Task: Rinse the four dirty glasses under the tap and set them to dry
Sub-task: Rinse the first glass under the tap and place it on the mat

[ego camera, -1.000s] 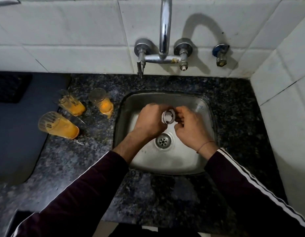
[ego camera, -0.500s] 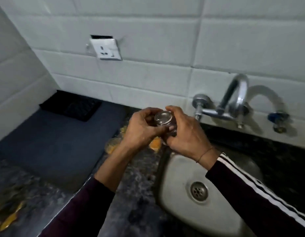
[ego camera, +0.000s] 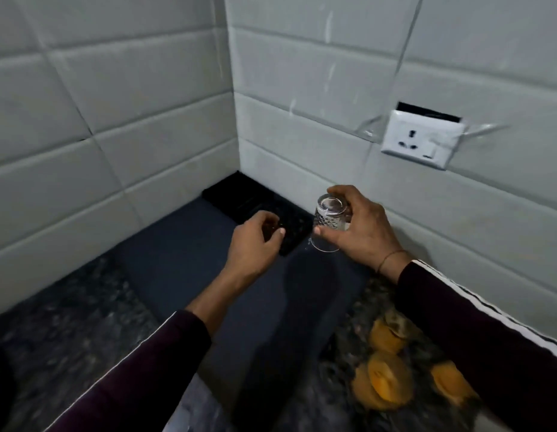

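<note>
Left hand (ego camera: pixel 255 236) hangs loose and empty over the dark mat (ego camera: pixel 183 260), fingers half curled, probably just keeping clear. Right hand (ego camera: pixel 361 227) has its grip closed round one clear glass (ego camera: pixel 328 224), flipped mouth-down above the mat near the black tray (ego camera: pixel 249 198), I'd guess so it drains. Three orange-smeared glasses (ego camera: pixel 380 381) wait on the surface, blurry.

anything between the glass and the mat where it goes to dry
Nothing visible. The right hand holds the glass upside down over the blue mat, whose surface below it is bare. The left hand is off to the side, over the black tray, holding nothing.
</note>
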